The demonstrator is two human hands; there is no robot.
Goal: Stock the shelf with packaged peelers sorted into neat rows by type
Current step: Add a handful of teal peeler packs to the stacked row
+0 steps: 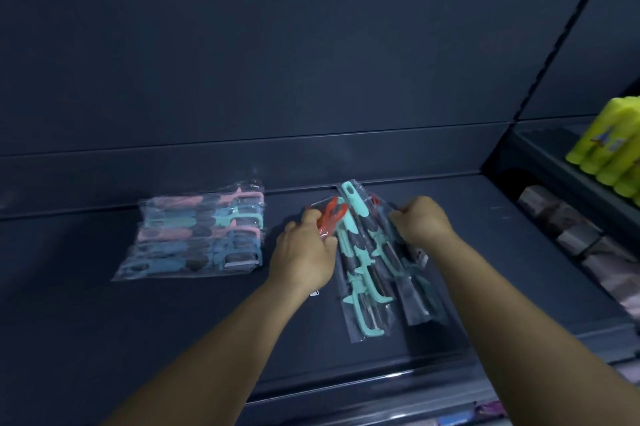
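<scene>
On the dark shelf (104,304) a neat row of clear packs with pink and teal Y-shaped peelers (201,235) lies at the left. Right of centre a loose fan of packs with long teal peelers (363,273) points toward me. My left hand (304,252) is closed on a pack holding a red peeler (332,216) at the left edge of that fan. My right hand (420,223) grips the top of the clear packs on the fan's right side.
The shelf's back wall (311,61) rises close behind the packs. To the right, a neighbouring shelf holds yellow bottles (609,148), with wrapped grey boxes (571,235) on the level below. The shelf's front lip (346,387) runs under my forearms.
</scene>
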